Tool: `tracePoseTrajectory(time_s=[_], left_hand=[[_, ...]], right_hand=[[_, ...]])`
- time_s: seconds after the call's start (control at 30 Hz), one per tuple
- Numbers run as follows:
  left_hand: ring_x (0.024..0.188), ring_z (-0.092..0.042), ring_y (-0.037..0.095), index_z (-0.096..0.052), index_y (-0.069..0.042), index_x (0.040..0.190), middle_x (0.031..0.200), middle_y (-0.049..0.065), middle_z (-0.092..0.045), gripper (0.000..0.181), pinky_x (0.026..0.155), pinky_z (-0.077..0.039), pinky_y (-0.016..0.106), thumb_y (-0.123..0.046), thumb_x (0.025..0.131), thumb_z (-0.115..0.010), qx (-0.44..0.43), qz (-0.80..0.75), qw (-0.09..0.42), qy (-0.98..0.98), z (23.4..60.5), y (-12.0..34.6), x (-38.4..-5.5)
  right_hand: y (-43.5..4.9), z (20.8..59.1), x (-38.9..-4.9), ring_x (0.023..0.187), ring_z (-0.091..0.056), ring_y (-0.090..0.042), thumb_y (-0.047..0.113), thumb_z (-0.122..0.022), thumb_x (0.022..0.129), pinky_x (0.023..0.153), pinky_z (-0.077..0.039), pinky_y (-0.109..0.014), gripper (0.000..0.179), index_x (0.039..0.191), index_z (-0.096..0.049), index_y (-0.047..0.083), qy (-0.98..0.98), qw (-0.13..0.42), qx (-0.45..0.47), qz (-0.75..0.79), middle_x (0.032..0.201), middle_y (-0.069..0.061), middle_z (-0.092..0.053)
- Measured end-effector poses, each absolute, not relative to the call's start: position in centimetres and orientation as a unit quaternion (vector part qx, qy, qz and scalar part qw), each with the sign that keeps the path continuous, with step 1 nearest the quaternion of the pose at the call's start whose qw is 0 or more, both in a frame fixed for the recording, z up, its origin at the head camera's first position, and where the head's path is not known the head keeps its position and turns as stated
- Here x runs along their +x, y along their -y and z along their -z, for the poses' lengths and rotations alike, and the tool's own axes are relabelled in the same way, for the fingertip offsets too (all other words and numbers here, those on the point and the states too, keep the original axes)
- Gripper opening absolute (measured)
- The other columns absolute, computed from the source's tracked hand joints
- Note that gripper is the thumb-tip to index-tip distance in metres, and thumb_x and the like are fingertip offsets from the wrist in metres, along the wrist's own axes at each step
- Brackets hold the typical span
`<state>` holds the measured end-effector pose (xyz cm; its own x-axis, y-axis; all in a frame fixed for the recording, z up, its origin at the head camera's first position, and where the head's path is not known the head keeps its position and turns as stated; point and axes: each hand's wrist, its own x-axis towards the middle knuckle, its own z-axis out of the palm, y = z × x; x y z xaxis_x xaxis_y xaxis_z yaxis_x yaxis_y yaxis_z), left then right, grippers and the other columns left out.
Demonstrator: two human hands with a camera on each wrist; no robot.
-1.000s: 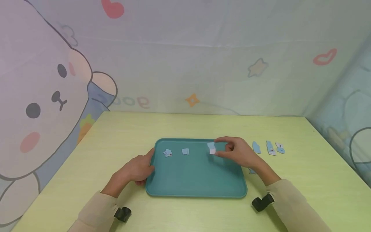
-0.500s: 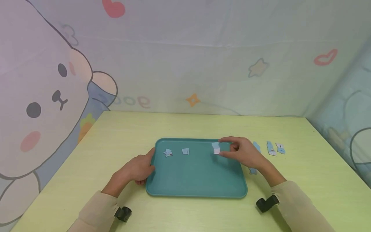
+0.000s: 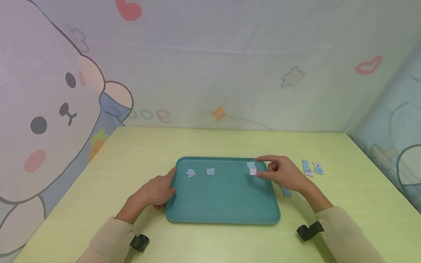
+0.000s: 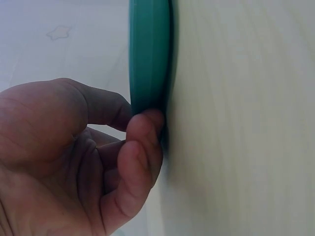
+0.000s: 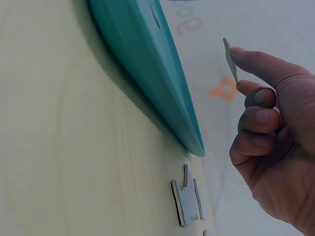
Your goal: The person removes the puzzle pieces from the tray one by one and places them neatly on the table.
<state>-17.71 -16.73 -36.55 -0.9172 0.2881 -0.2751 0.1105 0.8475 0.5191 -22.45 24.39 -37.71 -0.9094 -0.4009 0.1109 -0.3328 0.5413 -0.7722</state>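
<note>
My right hand (image 3: 285, 172) pinches a small flat puzzle piece (image 3: 251, 168), light blue above and pale pink below, between thumb and index finger. It is held over the right part of the green tray (image 3: 223, 204). Seen edge-on in the right wrist view, the piece (image 5: 230, 61) is thin, and the other fingers are curled in. My left hand (image 3: 159, 190) grips the tray's left rim, its thumb and fingers at the edge (image 4: 149, 54) in the left wrist view. Inside the tray lie a small cluster of pieces (image 3: 190, 173) and a single piece (image 3: 210, 171).
On the table right of the tray lie a blue piece (image 3: 285, 192) close to its rim, a long piece (image 3: 307, 168) and a pink-and-blue piece (image 3: 318, 168). A printed cloth (image 3: 197, 73) with a bear stands behind the table.
My right hand has moved a little to the right with the puzzle piece, now covering a blue piece on the table behind it. The left hand and tray have stayed put.
</note>
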Motion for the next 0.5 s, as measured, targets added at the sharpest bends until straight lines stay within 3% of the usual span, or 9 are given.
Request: tracePoseTrajectory(time_s=[0.5], left_hand=[[0.043,-0.052,0.014,-0.011,0.008,0.166,0.056,0.006,-0.058,0.074,0.045,-0.045,0.028,-0.005,0.102,-0.046,0.104,-0.249,0.173,-0.947,36.7,16.6,-17.8]], right_hand=[[-26.1,38.1,-22.5,0.055,-0.033,-0.006,0.027,-0.082,0.093,0.055,-0.037,-0.027,0.042,0.131,-0.072,0.013,-0.881,0.047,-0.203,0.425,0.061,0.006,-0.039]])
